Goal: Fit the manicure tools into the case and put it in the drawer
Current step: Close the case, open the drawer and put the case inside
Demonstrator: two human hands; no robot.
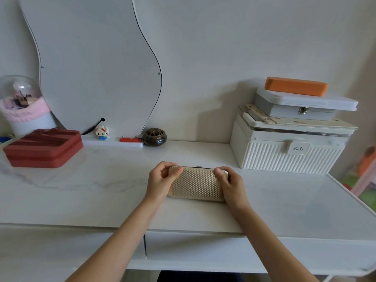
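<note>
Nearest the camera, under the front edge of the bench (81, 200), the drawer (203, 249) shows a white front and looks closed, so the last step, stowing the case, is not yet done.

Just beyond that edge, in the middle of the bench, lies the case (196, 184), a gold, dimpled clutch-style box with a small clasp on its far side. It appears shut. No loose manicure tools show anywhere around the case, so my reading is that they are already inside, though its contents cannot be seen. The left hand (160, 180) grips the left end of the case, fingers curled over the top edge; the right hand (230, 184) grips the right end the same way. What seems left is to lift the case, open the drawer and set it in.

The bench is white with faint grey veining. Left of the case and farther back sits a red zipped box (43, 147). Behind that stands a clear dome jar (22, 104) with pink trim. Right of the case is a white ribbed storage box (289, 151), with a grey latched box (305, 106) stacked on it and an orange case (296, 86) on top. Behind the case, against the pale wall, a wavy mirror (95, 64) stands on a base holding a small toy figure (102, 132), with a dark round pot (154, 137) beside it.
</note>
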